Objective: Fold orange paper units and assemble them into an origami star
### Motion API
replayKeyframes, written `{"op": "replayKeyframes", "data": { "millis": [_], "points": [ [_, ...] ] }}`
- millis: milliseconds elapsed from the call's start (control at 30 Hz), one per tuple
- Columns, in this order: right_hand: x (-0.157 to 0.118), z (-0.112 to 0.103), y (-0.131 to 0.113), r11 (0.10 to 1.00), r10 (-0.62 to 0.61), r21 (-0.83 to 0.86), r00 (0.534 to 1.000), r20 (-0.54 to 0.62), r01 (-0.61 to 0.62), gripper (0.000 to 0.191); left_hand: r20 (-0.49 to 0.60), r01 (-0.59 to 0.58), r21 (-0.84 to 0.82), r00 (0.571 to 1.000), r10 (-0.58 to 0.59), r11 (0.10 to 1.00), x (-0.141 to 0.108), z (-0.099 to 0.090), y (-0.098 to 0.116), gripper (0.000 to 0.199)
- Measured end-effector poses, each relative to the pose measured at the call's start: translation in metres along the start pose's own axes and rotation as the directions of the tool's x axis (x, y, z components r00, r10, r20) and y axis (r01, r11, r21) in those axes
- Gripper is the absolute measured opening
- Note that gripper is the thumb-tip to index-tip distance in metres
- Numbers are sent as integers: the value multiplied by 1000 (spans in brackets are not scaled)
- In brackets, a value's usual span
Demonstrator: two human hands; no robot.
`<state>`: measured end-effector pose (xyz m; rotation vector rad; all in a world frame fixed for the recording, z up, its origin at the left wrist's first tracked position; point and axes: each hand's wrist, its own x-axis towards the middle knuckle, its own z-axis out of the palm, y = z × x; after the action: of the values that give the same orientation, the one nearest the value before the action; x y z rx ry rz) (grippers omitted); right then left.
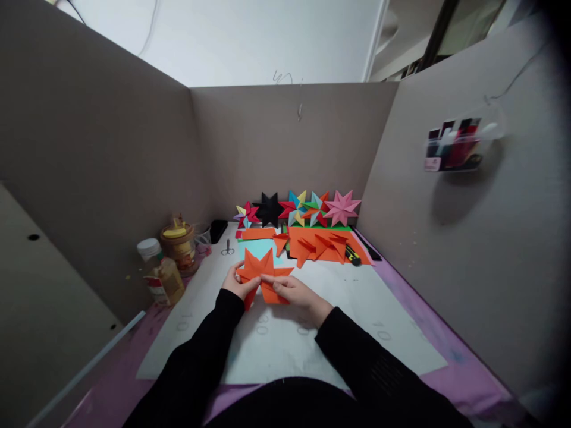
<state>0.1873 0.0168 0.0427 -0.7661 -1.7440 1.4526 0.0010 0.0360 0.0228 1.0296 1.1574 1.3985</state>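
Note:
An orange folded paper star [260, 266] is held above the white sheet, its points spread upward and to both sides. My left hand [238, 281] is closed on its left side, with the thumb near the centre. From the right, my right hand [294, 291] pinches the star close to its middle, thumb and fingers together. Behind the star lie folded orange pieces [319, 246] on orange paper, beside a light blue sheet [254, 245].
Finished stars, including a black one [269, 209] and a pink one [342, 208], lean on the back panel. Small scissors [228, 248], a glue bottle [160, 276] and a round pot [179, 246] stand left. A yellow-black cutter [353, 255] lies right.

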Motion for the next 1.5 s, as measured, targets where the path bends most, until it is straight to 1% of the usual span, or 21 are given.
{"op": "replayKeyframes", "data": {
  "millis": [100, 233, 333, 433, 500, 600, 667, 733, 800, 867, 933, 1000, 1033, 1067, 1100, 1167, 1233, 1300, 1367, 1433, 1500],
  "points": [
    [0, 0, 1, 999, -10, 50, 1000, 8, 10, 53, 16, -37, 19, 999, 37, 999, 1, -2, 0, 83],
    [1, -2, 3, 993, -2, 116, 1000, -14, 3, 51, -22, -15, 54, 1000, 16, 998, -1, -1, 5, 80],
    [3, -6, 7, 992, 2, 124, 1000, -9, -1, 53, -46, -4, 68, 999, 7, 998, -3, 1, 9, 78],
    [4, -8, 10, 993, 10, 117, 1000, 26, -13, 53, -27, -4, 86, 1000, 7, 996, -3, 1, 9, 76],
    [4, -7, 10, 992, 16, 128, 1000, 27, -19, 53, 2, -14, 74, 1000, 14, 997, -2, 0, 8, 75],
    [4, -5, 8, 989, 18, 149, 1000, -10, -16, 54, 47, -49, 42, 998, 47, 998, 1, -2, 7, 74],
    [4, -7, 5, 988, 9, 156, 998, -54, 0, 53, 47, -42, 70, 998, 39, 997, 2, -5, 7, 75],
    [3, -16, 1, 988, -1, 151, 992, -122, 20, 51, 13, -25, 118, 1000, 23, 993, 4, -9, 7, 73],
    [-2, -34, -4, 990, -3, 139, 977, -213, 34, 51, -32, -27, 159, 999, 32, 987, 6, -14, 6, 68],
    [-10, -59, -9, 988, -4, 144, 943, -332, 55, 48, -59, -32, 199, 997, 45, 979, 9, -16, 6, 64],
    [-24, -89, -13, 982, -6, 166, 900, -436, 87, 43, -33, -30, 244, 999, 39, 969, 15, -13, 7, 60],
    [-39, -118, -16, 962, 14, 241, 854, -519, 131, 41, 53, -27, 314, 999, 11, 949, 29, -2, 9, 52],
    [-47, -130, -17, 943, 31, 292, 836, -548, 156, 43, 126, -28, 361, 992, -19, 932, 39, 7, 10, 46],
    [-54, -141, -18, 926, 45, 330, 814, -579, 184, 44, 153, -36, 432, 988, -34, 901, 52, 17, 11, 36],
    [-60, -150, -18, 912, 50, 351, 789, -612, 214, 44, 132, -62, 514, 991, -8, 855, 67, 29, 13, 25],
    [-68, -161, -17, 888, 56, 378, 754, -654, 262, 45, 122, -101, 557, 992, 40, 824, 101, 52, 15, 15],
    [-71, -163, -15, 867, 64, 401, 732, -678, 295, 45, 87, -155, 592, 988, 128, 791, 135, 73, 14, 21],
    [-70, -159, -14, 863, 72, 409, 729, -681, 297, 45, 74, -213, 616, 974, 213, 758, 162, 91, 11, 29],
    [-68, -152, -14, 861, 89, 428, 748, -658, 275, 42, 99, -274, 631, 956, 275, 726, 180, 106, 5, 29],
    [-66, -145, -15, 865, 80, 428, 770, -633, 261, 40, 129, -324, 637, 939, 318, 699, 188, 116, 1, 21],
    [-66, -141, -16, 863, 91, 445, 792, -604, 240, 41, 154, -367, 636, 922, 354, 679, 189, 120, 0, 15]
  ]
}}
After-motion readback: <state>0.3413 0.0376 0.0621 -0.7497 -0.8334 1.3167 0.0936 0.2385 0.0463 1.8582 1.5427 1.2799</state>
